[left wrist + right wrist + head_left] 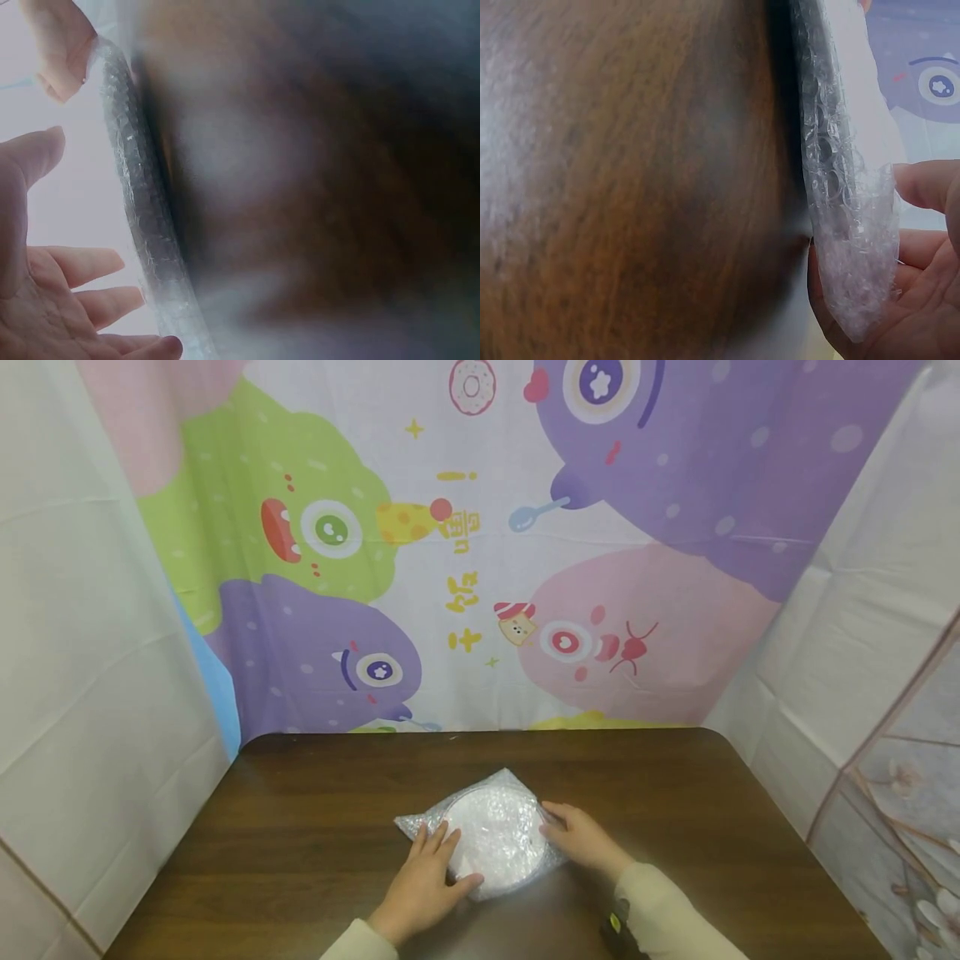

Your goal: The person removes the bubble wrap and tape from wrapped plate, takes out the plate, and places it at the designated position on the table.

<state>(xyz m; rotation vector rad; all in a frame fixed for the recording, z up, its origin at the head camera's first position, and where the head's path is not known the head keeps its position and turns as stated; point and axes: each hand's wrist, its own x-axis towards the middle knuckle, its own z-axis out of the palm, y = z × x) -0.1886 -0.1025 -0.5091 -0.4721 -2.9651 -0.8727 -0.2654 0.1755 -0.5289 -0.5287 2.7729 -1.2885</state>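
A flat round pale thing wrapped in clear bubble wrap (498,835) lies on the brown table, with pointed corners of wrap sticking out at the far side and the left. My left hand (423,881) has its fingers spread at the package's left edge, the thumb near its front edge. In the left wrist view the left fingers (97,304) are fairly straight beside the wrapped edge. My right hand (588,839) grips the package's right edge. From the right wrist, the thumb (922,184) shows on the upper face, with other fingers around the edge and partly hidden.
The dark wooden table (300,827) has rounded far corners. Behind it hangs a cartoon-print curtain (465,693), and pale cloth (97,610) hangs at both sides. A black device (617,927) with a yellow-green mark sits by the right wrist.
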